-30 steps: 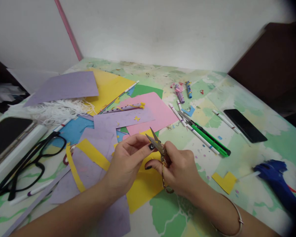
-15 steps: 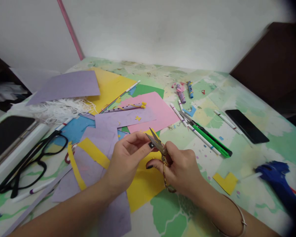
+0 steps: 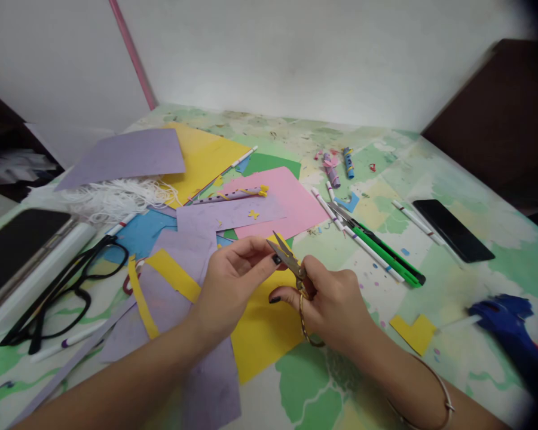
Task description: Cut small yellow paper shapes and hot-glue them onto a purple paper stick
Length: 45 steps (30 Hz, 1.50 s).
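Note:
My right hand (image 3: pixel 332 295) is wrapped around small scissors (image 3: pixel 291 260) with a patterned handle, their blades slightly apart and pointing up and left. Close against the blades, my left hand (image 3: pixel 235 283) has thumb and fingers pinched together. Whatever they hold is too small or hidden to make out. Below both hands lies a yellow paper sheet (image 3: pixel 262 343). Lilac paper (image 3: pixel 210 382) extends under my left forearm. Yellow paper strips (image 3: pixel 173 275) rest to the left of that hand.
To the right are a green utility knife (image 3: pixel 385 254), a phone (image 3: pixel 452 230), a yellow paper scrap (image 3: pixel 415 334) and a blue glue gun (image 3: pixel 506 328). On the left are black glasses (image 3: pixel 78 292) and white string (image 3: pixel 121 197). Rolled paper tubes (image 3: pixel 332 170) lie at the back.
The whole view has shifted slightly, so the table things appear a little farther right. Both hands keep nearly the same pose, with the scissors still beside the left fingertips.

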Tool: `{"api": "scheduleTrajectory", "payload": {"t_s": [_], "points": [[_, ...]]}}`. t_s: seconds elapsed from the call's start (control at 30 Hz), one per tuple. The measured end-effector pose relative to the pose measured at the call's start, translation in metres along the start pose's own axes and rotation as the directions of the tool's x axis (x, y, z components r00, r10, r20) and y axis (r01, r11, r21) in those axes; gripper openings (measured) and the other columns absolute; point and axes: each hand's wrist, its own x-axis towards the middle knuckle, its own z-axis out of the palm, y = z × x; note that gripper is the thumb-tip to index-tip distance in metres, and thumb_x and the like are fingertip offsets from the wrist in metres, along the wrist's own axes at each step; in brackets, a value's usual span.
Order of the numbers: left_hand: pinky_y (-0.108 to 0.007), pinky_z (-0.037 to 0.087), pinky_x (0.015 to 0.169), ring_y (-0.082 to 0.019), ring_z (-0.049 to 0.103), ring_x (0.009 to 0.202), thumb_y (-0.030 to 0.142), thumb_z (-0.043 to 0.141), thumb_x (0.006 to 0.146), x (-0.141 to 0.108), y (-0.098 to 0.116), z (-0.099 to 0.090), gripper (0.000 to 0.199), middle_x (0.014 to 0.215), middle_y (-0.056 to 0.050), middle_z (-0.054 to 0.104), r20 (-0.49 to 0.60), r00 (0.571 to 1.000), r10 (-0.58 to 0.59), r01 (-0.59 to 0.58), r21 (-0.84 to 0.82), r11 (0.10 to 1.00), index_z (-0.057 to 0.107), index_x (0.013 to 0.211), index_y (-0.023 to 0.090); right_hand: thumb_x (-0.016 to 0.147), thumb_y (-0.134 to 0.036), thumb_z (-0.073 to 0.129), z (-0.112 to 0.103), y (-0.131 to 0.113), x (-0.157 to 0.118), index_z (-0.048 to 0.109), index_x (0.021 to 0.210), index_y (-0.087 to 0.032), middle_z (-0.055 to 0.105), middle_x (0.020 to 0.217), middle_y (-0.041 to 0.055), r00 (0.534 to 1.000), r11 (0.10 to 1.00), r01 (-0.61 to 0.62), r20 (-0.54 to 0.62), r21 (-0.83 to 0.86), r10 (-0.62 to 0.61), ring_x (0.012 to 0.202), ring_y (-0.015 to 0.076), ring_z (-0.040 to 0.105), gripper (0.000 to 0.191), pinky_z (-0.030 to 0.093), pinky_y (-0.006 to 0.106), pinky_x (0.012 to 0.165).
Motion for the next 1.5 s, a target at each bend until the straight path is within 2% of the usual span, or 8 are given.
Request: {"api": "scheduleTrajectory", "payload": {"t_s": [0.17, 0.53, 1.17, 1.5], "points": [[-0.024, 0.052, 0.076, -0.014, 0.067, 0.079, 0.022, 0.071, 0.078, 0.002, 0.002, -0.001, 0.009, 0.085, -0.002, 0.073, 0.028, 1.0, -0.005, 0.004, 0.016, 1.0, 0.072, 0.086, 0.018, 0.09, -0.064, 0.038, 0.0, 0.002, 0.001, 0.043, 0.065, -0.02, 0.042, 0.042, -0.0066, 1.0, 1.0, 0.0, 0.007, -0.01, 0.001, 0.035, 0.0076, 0.035, 0.051, 0.023, 0.022, 0.039], [-0.024, 0.053, 0.074, -0.014, 0.066, 0.075, 0.016, 0.068, 0.077, 0.004, 0.018, 0.003, 0.004, 0.078, -0.002, 0.071, 0.022, 0.998, 0.051, -0.054, 0.186, 0.981, 0.072, 0.077, 0.017, 0.089, -0.065, 0.04, 0.002, 0.009, 0.001, 0.046, 0.065, -0.019, 0.046, 0.041, -0.0052, 0.999, 0.999, -0.009, 0.034, -0.042, 0.01, 0.034, 0.0086, 0.039, 0.052, 0.021, 0.024, 0.041], [-0.024, 0.053, 0.072, -0.015, 0.067, 0.071, 0.012, 0.068, 0.076, 0.01, 0.023, 0.001, 0.007, 0.073, -0.002, 0.072, 0.018, 0.999, 0.038, -0.041, 0.203, 0.978, 0.074, 0.074, 0.016, 0.087, -0.072, 0.033, 0.0, 0.008, 0.0, 0.047, 0.064, -0.018, 0.051, 0.041, -0.0028, 0.999, 0.996, -0.002, 0.053, -0.092, 0.007, 0.033, 0.0108, 0.046, 0.06, 0.019, 0.024, 0.041], [-0.025, 0.054, 0.071, -0.016, 0.068, 0.071, 0.013, 0.069, 0.075, 0.011, 0.02, -0.005, 0.008, 0.074, -0.003, 0.074, 0.027, 0.998, 0.049, -0.054, 0.215, 0.975, 0.076, 0.075, 0.018, 0.091, -0.067, 0.031, 0.0, 0.01, 0.0, 0.047, 0.064, -0.019, 0.051, 0.041, -0.0021, 0.998, 0.994, -0.01, 0.066, -0.106, 0.017, 0.033, 0.0112, 0.047, 0.058, 0.018, 0.025, 0.042]]}}
